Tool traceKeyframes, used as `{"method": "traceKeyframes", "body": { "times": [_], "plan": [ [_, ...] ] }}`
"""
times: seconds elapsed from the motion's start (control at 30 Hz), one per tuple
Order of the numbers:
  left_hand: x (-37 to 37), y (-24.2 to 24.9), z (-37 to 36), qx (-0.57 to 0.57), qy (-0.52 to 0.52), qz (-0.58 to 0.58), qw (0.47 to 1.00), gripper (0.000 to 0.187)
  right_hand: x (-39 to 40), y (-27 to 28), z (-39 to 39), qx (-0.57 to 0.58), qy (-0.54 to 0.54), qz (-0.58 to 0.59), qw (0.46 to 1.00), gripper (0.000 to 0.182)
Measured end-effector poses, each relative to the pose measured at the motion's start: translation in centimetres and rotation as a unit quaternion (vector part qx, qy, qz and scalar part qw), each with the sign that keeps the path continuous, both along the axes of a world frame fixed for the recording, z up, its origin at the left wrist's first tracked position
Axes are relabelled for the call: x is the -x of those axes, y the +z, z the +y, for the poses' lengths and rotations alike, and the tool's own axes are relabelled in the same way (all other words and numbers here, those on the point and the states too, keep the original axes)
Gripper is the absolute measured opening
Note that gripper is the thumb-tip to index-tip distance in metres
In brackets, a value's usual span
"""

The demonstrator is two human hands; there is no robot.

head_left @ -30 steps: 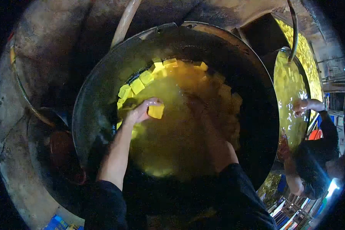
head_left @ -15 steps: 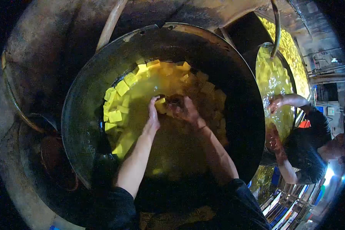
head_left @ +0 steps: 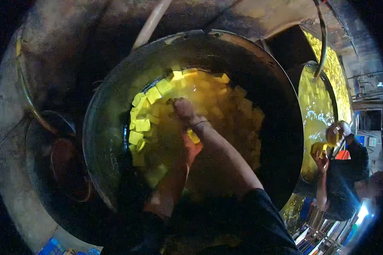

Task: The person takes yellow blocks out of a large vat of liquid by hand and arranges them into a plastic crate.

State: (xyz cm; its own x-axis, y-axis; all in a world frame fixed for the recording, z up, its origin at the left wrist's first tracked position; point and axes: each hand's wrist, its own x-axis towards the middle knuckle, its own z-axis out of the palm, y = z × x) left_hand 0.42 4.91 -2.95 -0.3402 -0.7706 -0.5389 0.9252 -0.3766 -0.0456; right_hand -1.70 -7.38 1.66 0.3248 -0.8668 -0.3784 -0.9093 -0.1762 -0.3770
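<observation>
The left hand [head_left: 192, 148] grasped a yellow block [head_left: 194, 136] at five o'clock from the right hand [head_left: 184, 109], whose grip I couldn't tell.

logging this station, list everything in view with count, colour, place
pan: 1, dark, centre
liquid: 1 pool, yellow-brown, in pan
blocks: many, yellow, round the liquid's edge
single block: 1, yellow, at left grip
basin: 1, dark, left
vat: 1, dark-rimmed, right
mass: 1, yellow, beyond vat
pole: 1, brownish, top
left hose: 1, yellowish, left
right hose: 1, dark, over vat
blue items: several, blue, bottom left
red item: 1, red, right
co-worker: 1, dark-clothed, at vat
sleeves: 2, dark, bottom
right grip: 1, bare, over pan
left grip: 1, bare, below right grip, partly hidden
</observation>
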Motion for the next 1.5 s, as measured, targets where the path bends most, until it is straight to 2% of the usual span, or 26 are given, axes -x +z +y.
{"method": "traceKeyframes", "body": {
  "times": [0.07, 0.2, 0.23, 0.3, 0.33, 0.4, 0.43, 0.47, 0.53, 0.7, 0.73, 0.83, 0.9, 0.93, 0.97, 1.03, 1.07, 1.1, 1.2, 1.27, 1.3, 1.33, 1.37, 1.4, 1.43, 1.5],
  "plan": [
    [0.4, -4.8, 1.8, -0.013, -0.034, -0.062, 0.997, 0.048, -1.9, -5.4, 0.0, 0.208, 0.045, 0.008, 0.977, 0.029],
    [2.1, -18.8, 6.1, -0.055, -0.083, -0.147, 0.984, 0.056, -0.4, -7.6, -1.4, 0.060, 0.007, -0.113, 0.992, 0.026],
    [2.2, -17.9, 5.7, -0.057, -0.089, -0.184, 0.977, 0.056, 0.4, -9.0, -2.0, 0.003, -0.053, -0.246, 0.968, 0.025],
    [2.2, -15.5, 4.4, -0.057, -0.107, -0.258, 0.958, 0.057, 0.4, -1.9, -1.3, 0.031, -0.077, -0.348, 0.934, 0.025],
    [1.9, -14.3, 4.1, -0.057, -0.109, -0.257, 0.959, 0.057, 0.0, -2.3, -1.1, 0.030, -0.078, -0.347, 0.934, 0.025],
    [1.4, -12.5, 4.0, -0.053, -0.105, -0.238, 0.964, 0.056, -1.9, -2.5, -0.6, 0.026, -0.001, -0.172, 0.985, 0.029],
    [1.1, -11.7, 4.0, -0.051, -0.104, -0.230, 0.966, 0.055, -2.8, -1.7, -0.2, -0.051, 0.020, -0.119, 0.991, 0.033],
    [0.9, -11.1, 4.1, -0.049, -0.104, -0.221, 0.968, 0.055, -3.7, -4.3, 0.5, -0.051, 0.018, -0.122, 0.991, 0.033],
    [0.4, -9.8, 4.3, -0.046, -0.104, -0.206, 0.972, 0.054, -4.7, -11.7, 1.9, 0.111, -0.044, -0.277, 0.953, 0.032],
    [-0.7, -7.9, 3.9, -0.027, -0.094, -0.161, 0.982, 0.052, -1.7, -7.1, 0.9, 0.041, 0.016, -0.282, 0.959, 0.038],
    [-0.9, -7.2, 3.5, -0.020, -0.090, -0.148, 0.985, 0.052, -0.1, -6.1, 0.3, -0.106, -0.034, -0.406, 0.907, 0.032],
    [-2.3, -3.5, 1.7, 0.017, -0.075, -0.084, 0.994, 0.050, 4.7, 0.7, 1.7, -0.255, -0.106, -0.607, 0.745, 0.026],
    [-2.7, -1.2, 0.0, 0.054, -0.070, -0.040, 0.995, 0.050, 8.6, 5.5, 2.5, -0.199, -0.053, -0.624, 0.754, 0.031],
    [-2.5, -0.1, -1.1, 0.050, -0.068, -0.025, 0.996, 0.048, 10.6, 7.2, 2.7, -0.131, 0.019, -0.536, 0.834, 0.040],
    [-2.0, -3.3, -1.5, 0.183, -0.140, -0.297, 0.927, 0.049, 11.5, 9.3, 3.6, -0.144, -0.025, -0.497, 0.855, 0.035],
    [-1.0, 0.5, -2.5, -0.115, -0.065, 0.005, 0.991, 0.044, 13.4, 11.4, 5.1, -0.123, -0.034, -0.414, 0.901, 0.033],
    [-0.7, 2.9, -3.2, -0.109, -0.076, 0.009, 0.991, 0.044, 14.1, 12.3, 5.8, -0.109, -0.038, -0.331, 0.937, 0.032],
    [-0.4, 4.2, -3.7, 0.030, -0.127, -0.088, 0.988, 0.040, 14.3, 13.4, 6.4, -0.079, -0.007, -0.341, 0.937, 0.037],
    [0.9, 6.1, -4.4, 0.079, -0.182, -0.074, 0.977, 0.031, 14.3, 11.8, 8.6, -0.079, -0.111, -0.441, 0.887, 0.039],
    [1.7, 6.5, -3.8, 0.136, -0.113, 0.211, 0.961, 0.032, 14.6, 13.3, 10.8, -0.103, -0.175, -0.557, 0.805, 0.039],
    [2.7, 9.7, -3.4, 0.107, -0.128, 0.007, 0.986, 0.032, 13.7, 16.2, 11.5, -0.056, -0.202, -0.501, 0.839, 0.038],
    [3.4, 9.4, -3.0, 0.110, -0.139, 0.013, 0.984, 0.032, 12.9, 18.4, 12.2, -0.009, -0.231, -0.441, 0.867, 0.036],
    [4.3, 8.6, -2.6, 0.205, -0.113, 0.101, 0.967, 0.034, 12.3, 19.6, 13.0, -0.027, -0.278, -0.492, 0.825, 0.037],
    [5.1, 9.4, -1.7, 0.171, -0.110, 0.106, 0.973, 0.034, 12.4, 19.4, 13.8, -0.015, -0.288, -0.490, 0.823, 0.037],
    [5.8, 10.2, -0.8, 0.137, -0.106, 0.110, 0.979, 0.034, 12.6, 19.0, 14.6, 0.155, -0.291, -0.303, 0.894, 0.037],
    [7.5, 11.9, 0.3, 0.129, -0.138, 0.068, 0.980, 0.033, 13.3, 21.5, 16.6, 0.246, -0.301, -0.113, 0.914, 0.064]
  ]
}}
